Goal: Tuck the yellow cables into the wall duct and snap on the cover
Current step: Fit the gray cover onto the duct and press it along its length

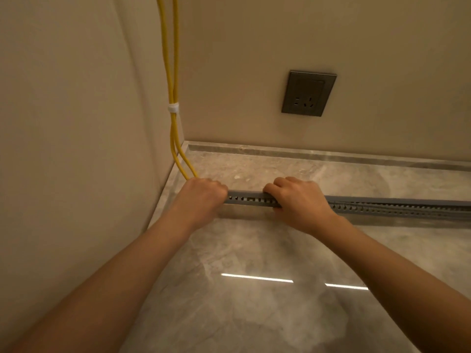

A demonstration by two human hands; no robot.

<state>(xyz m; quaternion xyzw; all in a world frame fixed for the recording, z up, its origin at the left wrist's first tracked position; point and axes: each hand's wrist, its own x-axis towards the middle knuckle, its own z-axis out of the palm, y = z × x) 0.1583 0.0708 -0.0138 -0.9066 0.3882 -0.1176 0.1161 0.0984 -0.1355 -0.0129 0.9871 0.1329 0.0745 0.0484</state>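
Gripping the duct [382, 208] on the stone surface [254, 250] with left hand [201, 197] curled round the end taking the yellow cables [173, 128], right hand [298, 200] clamped further along (to steady it). Apparently pressing the cover [244, 192] down to seat it.

Two yellow cables [174, 126] hang at eleven o'clock, bound by one white tie [173, 107]. One socket [309, 93] sits at one o'clock. One grey duct [382, 205] runs toward three o'clock. Two hands meet at centre: left hand [201, 197], right hand [300, 200].

glossy marble floor [254, 314], matt plastic duct [249, 198]
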